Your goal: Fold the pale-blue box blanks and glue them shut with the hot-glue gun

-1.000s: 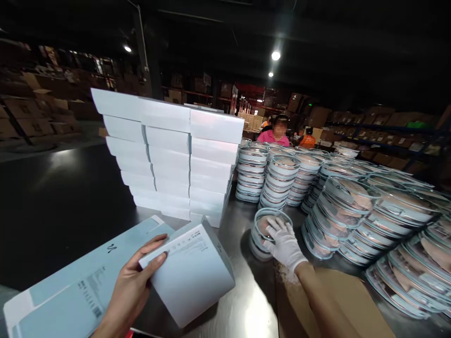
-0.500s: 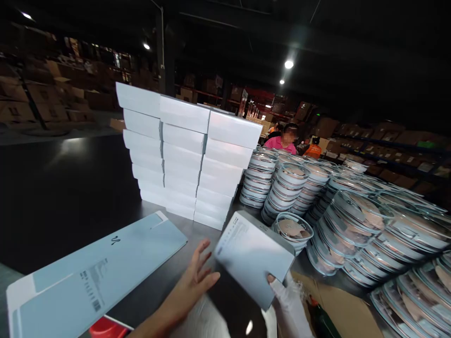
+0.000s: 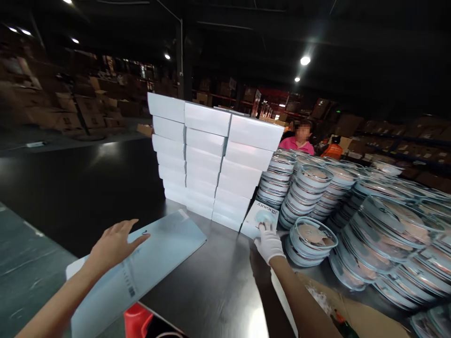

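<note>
My left hand (image 3: pixel 113 244), bare, hovers over or rests on the flattened light-blue carton (image 3: pixel 165 244); its thumb and fingers are apart and nothing is held. A barcode and a small dark logo show on this carton. My right hand (image 3: pixel 270 245), in a white glove, lies with fingers stretched out on top of a closed white box (image 3: pixel 256 209). This box has "beauty" lettering on its lid and sits on the table beside the right end of the stack of white boxes (image 3: pixel 200 159).
Stacks of clear round containers (image 3: pixel 313 188) fill the right side. A shorter pile of them (image 3: pixel 312 241) stands just right of my gloved hand. A red object (image 3: pixel 136 319) is at the near table edge. Brown cardboard (image 3: pixel 362 310) lies bottom right. A person in pink (image 3: pixel 298 143) is beyond.
My right hand has moved the box forward from near me to the table beside the stack and no longer grasps its edge. My left hand has moved left over the flattened carton.
</note>
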Demonstrator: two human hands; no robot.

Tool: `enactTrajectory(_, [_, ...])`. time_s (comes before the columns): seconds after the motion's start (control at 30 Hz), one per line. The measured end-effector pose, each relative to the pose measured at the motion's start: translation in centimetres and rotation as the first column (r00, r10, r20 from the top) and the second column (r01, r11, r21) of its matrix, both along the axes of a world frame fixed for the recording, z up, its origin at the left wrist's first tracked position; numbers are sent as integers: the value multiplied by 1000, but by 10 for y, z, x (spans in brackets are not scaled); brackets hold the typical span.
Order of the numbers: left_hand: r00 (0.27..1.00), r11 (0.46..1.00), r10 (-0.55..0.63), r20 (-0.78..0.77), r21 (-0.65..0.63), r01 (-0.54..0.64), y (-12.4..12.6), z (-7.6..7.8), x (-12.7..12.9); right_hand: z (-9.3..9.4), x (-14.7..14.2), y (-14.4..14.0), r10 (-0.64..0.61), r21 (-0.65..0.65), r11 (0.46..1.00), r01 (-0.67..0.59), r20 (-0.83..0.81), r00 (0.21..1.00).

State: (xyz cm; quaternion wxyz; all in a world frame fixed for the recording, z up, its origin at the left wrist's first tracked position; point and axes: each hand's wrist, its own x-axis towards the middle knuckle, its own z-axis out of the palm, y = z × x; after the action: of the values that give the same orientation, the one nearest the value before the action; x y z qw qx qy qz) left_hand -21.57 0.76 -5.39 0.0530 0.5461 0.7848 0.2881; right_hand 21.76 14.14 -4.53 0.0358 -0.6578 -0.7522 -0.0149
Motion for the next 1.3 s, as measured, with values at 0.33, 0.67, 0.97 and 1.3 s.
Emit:
enactTrajectory(0.33, [998, 939, 28, -62, -342, -48, 26, -25, -36, -4, 3, 34, 244, 53, 968, -247, 48, 969])
enactTrajectory(0.67, [996, 939, 44, -72, -336, -66, 8, -11, -40, -12, -72, 60, 384, 68, 921, -383, -13, 923])
enactTrajectory(0.97, [956, 921, 248, -155, -268, -283, -24, 60, -12, 45, -107, 19, 278, 322, 914, -245, -60, 959])
enactTrajectory(1.3, [835, 714, -78, -545, 554, 429, -62, 90, 95, 113, -67, -132, 568, 568, 770, -290, -402, 718])
